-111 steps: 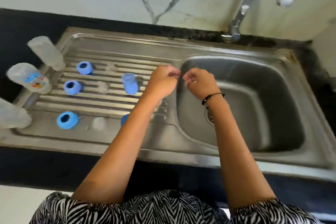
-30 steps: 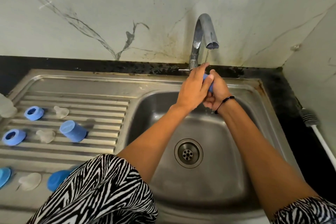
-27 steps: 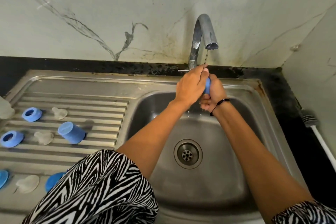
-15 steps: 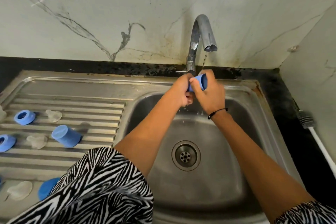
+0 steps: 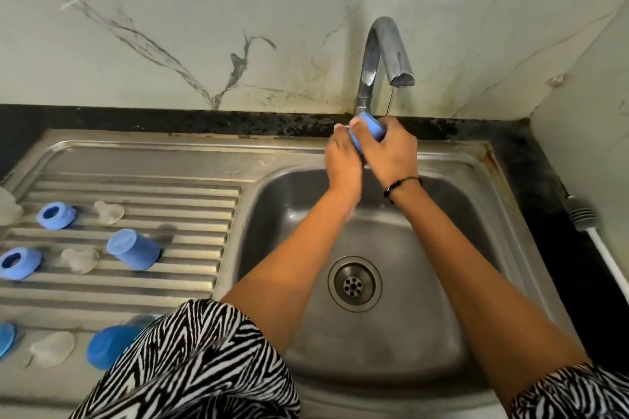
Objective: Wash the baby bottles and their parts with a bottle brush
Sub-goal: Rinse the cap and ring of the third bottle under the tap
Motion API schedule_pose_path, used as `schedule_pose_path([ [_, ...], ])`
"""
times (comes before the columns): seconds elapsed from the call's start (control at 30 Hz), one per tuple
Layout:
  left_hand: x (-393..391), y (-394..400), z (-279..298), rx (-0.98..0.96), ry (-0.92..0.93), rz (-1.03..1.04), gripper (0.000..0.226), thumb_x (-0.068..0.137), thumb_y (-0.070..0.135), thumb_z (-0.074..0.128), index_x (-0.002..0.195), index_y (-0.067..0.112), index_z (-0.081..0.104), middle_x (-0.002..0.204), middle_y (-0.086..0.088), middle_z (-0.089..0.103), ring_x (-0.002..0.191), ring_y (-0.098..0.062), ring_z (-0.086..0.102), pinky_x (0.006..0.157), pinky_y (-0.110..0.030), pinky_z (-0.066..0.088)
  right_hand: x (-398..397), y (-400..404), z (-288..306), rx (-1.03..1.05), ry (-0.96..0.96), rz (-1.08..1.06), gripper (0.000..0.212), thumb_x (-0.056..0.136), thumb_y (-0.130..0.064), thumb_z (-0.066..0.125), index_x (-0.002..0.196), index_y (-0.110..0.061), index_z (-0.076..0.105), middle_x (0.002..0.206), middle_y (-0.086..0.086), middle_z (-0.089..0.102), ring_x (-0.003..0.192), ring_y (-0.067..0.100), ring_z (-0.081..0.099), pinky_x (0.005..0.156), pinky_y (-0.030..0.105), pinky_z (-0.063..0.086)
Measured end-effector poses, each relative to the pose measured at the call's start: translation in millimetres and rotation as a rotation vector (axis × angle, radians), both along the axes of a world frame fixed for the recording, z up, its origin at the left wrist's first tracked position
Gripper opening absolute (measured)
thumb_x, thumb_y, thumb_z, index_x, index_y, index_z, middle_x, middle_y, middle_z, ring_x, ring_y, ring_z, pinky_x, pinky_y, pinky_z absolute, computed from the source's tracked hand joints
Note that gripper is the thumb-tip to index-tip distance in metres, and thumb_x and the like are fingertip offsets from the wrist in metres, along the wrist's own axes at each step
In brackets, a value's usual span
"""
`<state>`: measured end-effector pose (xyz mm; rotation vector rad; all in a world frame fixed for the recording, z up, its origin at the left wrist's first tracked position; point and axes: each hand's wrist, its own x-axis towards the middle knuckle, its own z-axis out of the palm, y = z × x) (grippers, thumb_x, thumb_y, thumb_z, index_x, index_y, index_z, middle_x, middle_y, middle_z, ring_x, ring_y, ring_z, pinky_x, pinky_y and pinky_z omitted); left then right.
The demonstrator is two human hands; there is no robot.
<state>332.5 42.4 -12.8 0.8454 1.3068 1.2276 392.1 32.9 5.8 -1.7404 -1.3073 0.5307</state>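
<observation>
One blue cap point(image 5: 369, 133) in wash, head view: both hands at tap point(image 5: 384, 54), above sink basin point(image 5: 459, 214). Right hand point(image 5: 391, 153) grip wrapped round cap; left hand point(image 5: 343, 160) fingers curled against it too. Thin trickle only. Bottle brush point(image 5: 585, 214) idle on tabletop right, unused. Left on drainer point(image 5: 136, 190): blue rings point(image 5: 54, 214), clear teats point(image 5: 109, 213), another cap point(image 5: 132, 248). Judgement: early stage. Basin open below; tap spout and back wall close above hands.
</observation>
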Motion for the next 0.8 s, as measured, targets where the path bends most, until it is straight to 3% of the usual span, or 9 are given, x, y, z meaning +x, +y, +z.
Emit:
schedule_pose_path([
  [0.07, -5, 5, 9, -0.249, -0.186, -0.085, 0.040, 0.098, 0.034, 0.029, 0.072, 0.014, 0.051, 0.062, -0.006, 0.047, 0.042, -0.016, 0.043, 0.043, -0.020, 0.033, 3, -4, -9, 0.035, -0.015, 0.052, 0.040, 0.085, -0.037, 0.065, 0.107, -0.004, 0.055, 0.095, 0.006, 0.059, 0.083, 0.020, 0.054, 0.070, 0.030, 0.043],
  [0.17, -11, -1, 8, -0.301, -0.127, -0.285, 0.053, 0.100, 0.047, 0.020, 0.069, 0.014, 0.048, 0.045, -0.003, 0.042, 0.026, -0.010, 0.028, 0.037, -0.009, 0.021, 13, -9, -6, 0.063, 0.122, 0.096, 0.042, 0.080, -0.021, 0.071, 0.115, -0.008, 0.053, 0.105, 0.004, 0.059, 0.093, 0.019, 0.056, 0.082, 0.033, 0.049],
  [0.23, -10, -9, 5, -0.319, -0.055, -0.382, 0.061, 0.100, 0.053, 0.014, 0.072, 0.012, 0.050, 0.048, -0.006, 0.049, 0.032, -0.013, 0.039, 0.039, -0.015, 0.029, 19, -13, -1, 0.131, 0.079, 0.086, 0.044, 0.076, -0.012, 0.072, 0.115, -0.008, 0.053, 0.101, -0.002, 0.058, 0.090, 0.015, 0.055, 0.081, 0.027, 0.047],
  [0.3, -9, -16, -1, -0.358, -0.026, -0.410, 0.056, 0.102, 0.048, 0.017, 0.077, 0.011, 0.050, 0.061, -0.009, 0.054, 0.046, -0.017, 0.048, 0.047, -0.023, 0.040, 24, -17, 1, 0.198, -0.020, 0.048, 0.043, 0.075, -0.014, 0.071, 0.114, -0.008, 0.053, 0.100, 0.000, 0.059, 0.089, 0.018, 0.055, 0.078, 0.026, 0.045],
  [0.47, -15, -22, -12, -0.380, 0.002, -0.361, 0.024, 0.096, 0.009, 0.039, 0.076, 0.011, 0.051, 0.069, -0.008, 0.053, 0.055, -0.017, 0.047, 0.055, -0.023, 0.042, 29, -30, -9, 0.052, -0.266, 0.118, 0.045, 0.079, -0.023, 0.071, 0.118, -0.010, 0.052, 0.107, 0.007, 0.062, 0.093, 0.023, 0.058, 0.077, 0.037, 0.048],
  [0.53, -20, -23, -14, -0.388, -0.013, -0.310, 0.023, 0.096, 0.006, 0.039, 0.077, 0.011, 0.052, 0.068, -0.006, 0.052, 0.056, -0.016, 0.046, 0.054, -0.022, 0.041, 29, -31, -6, 0.155, -0.247, 0.080, 0.046, 0.079, -0.022, 0.070, 0.119, -0.009, 0.051, 0.108, 0.007, 0.062, 0.092, 0.022, 0.057, 0.077, 0.037, 0.048],
  [0.63, -24, -26, -17, -0.397, -0.019, -0.291, 0.022, 0.096, 0.006, 0.040, 0.078, 0.011, 0.052, 0.069, -0.006, 0.053, 0.056, -0.015, 0.046, 0.053, -0.021, 0.041, 27, -31, -5, 0.003, -0.222, 0.076, 0.045, 0.078, -0.022, 0.071, 0.117, -0.009, 0.053, 0.109, 0.009, 0.064, 0.095, 0.026, 0.060, 0.080, 0.039, 0.049],
  [0.73, -27, -29, -17, -0.392, -0.036, -0.279, 0.021, 0.096, 0.007, 0.042, 0.078, 0.011, 0.052, 0.069, -0.006, 0.054, 0.057, -0.015, 0.047, 0.054, -0.020, 0.042, 24, -33, -10, 0.051, -0.184, 0.070, 0.044, 0.078, -0.021, 0.071, 0.116, -0.009, 0.053, 0.108, 0.008, 0.065, 0.093, 0.024, 0.060, 0.080, 0.038, 0.049],
  [0.8, -28, -33, -18, -0.393, -0.039, -0.276, 0.020, 0.096, 0.007, 0.043, 0.079, 0.011, 0.053, 0.069, -0.006, 0.054, 0.057, -0.015, 0.048, 0.054, -0.020, 0.043, 22, -34, -12, -0.047, -0.205, 0.092, 0.044, 0.078, -0.021, 0.071, 0.117, -0.008, 0.054, 0.111, 0.010, 0.064, 0.097, 0.026, 0.060, 0.083, 0.038, 0.049],
])
